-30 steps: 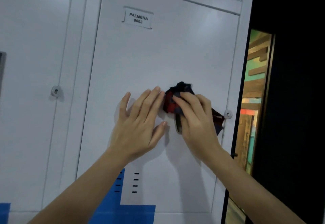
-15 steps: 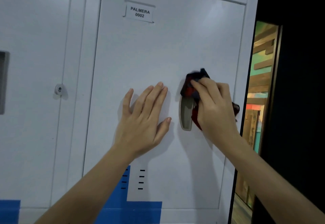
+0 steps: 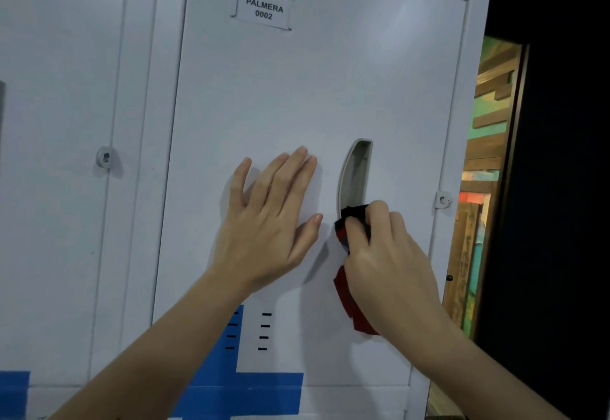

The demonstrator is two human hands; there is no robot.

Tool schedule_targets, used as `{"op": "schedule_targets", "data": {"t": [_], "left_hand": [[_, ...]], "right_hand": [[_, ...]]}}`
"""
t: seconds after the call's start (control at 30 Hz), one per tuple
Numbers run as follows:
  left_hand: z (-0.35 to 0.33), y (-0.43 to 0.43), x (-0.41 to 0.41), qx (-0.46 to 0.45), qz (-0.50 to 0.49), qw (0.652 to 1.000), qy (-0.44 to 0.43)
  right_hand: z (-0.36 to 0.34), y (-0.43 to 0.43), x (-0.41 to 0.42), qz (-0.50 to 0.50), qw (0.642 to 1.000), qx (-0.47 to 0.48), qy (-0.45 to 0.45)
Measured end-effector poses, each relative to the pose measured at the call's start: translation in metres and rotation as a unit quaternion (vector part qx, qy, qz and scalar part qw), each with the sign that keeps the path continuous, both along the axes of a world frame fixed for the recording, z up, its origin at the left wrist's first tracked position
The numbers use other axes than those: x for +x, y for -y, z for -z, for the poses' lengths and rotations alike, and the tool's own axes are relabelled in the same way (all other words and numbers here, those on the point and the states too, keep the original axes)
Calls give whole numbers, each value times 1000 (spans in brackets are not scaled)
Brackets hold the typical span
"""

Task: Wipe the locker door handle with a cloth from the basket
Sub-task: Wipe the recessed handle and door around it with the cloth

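**Setting.** White metal locker door (image 3: 297,106), upright and filling most of the view. A blue band (image 3: 264,390) runs below the handle. Well right of the handle, a narrow opening (image 3: 488,155) in a dark wall shows coloured wooden planks.

**Handle** (image 3: 355,172). Pale grey, tall, narrow, curved and recessed. Upper part bare, lower end under the cloth.

**Cloth** (image 3: 350,300). Red and black, bunched against the handle's lower end, with a red tail hanging below.

**Count.**
- Hands, two:
  - left hand (image 3: 270,221) flat on the door just left of the handle, fingers straight, grip released
  - right hand (image 3: 389,261), grip clenched round the cloth
- Label (image 3: 264,12), one: "PALMERA 0002", above-left of the handle.
- Round locks, two: one right (image 3: 443,200) of the handle, one far left (image 3: 105,157).
- Vent slots (image 3: 264,330), eight: two columns of four, below-left of the handle.
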State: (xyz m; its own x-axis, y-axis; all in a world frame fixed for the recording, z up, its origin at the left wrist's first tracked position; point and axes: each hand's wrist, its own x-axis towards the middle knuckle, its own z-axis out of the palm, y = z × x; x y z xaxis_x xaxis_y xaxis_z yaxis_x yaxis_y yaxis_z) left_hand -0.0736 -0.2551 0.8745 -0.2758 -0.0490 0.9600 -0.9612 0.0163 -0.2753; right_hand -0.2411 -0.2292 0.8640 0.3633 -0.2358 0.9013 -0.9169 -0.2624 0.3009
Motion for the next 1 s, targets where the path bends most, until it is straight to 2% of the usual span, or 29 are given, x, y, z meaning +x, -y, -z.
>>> {"op": "schedule_targets", "data": {"t": [0.2, 0.43, 0.53, 0.6, 0.67, 0.77, 0.9, 1.0], "left_hand": [[-1, 1, 1, -6, 8, 1000, -4], [1, 0, 3, -4, 13, 1000, -2], [0, 0, 3, -3, 17, 1000, -7], [1, -1, 3, 1, 21, 1000, -10], [1, -1, 3, 3, 28, 1000, -11], [0, -1, 4, 1, 39, 999, -11], [0, -2, 3, 0, 44, 999, -13], [-1, -2, 3, -2, 42, 999, -11]], "right_hand": [[-17, -9, 9, 57, 997, 45, -13], [-26, -16, 6, -2, 983, 180, -36], [-30, -21, 0, -82, 966, 240, 44], [-23, -25, -8, -168, 921, 317, 154], [-6, -34, -10, -254, 872, 345, 236], [20, -32, -5, -311, 854, 297, 293], [-5, -13, 6, -345, 878, 135, 303], [-46, 6, 19, -343, 900, 3, 269]]}}
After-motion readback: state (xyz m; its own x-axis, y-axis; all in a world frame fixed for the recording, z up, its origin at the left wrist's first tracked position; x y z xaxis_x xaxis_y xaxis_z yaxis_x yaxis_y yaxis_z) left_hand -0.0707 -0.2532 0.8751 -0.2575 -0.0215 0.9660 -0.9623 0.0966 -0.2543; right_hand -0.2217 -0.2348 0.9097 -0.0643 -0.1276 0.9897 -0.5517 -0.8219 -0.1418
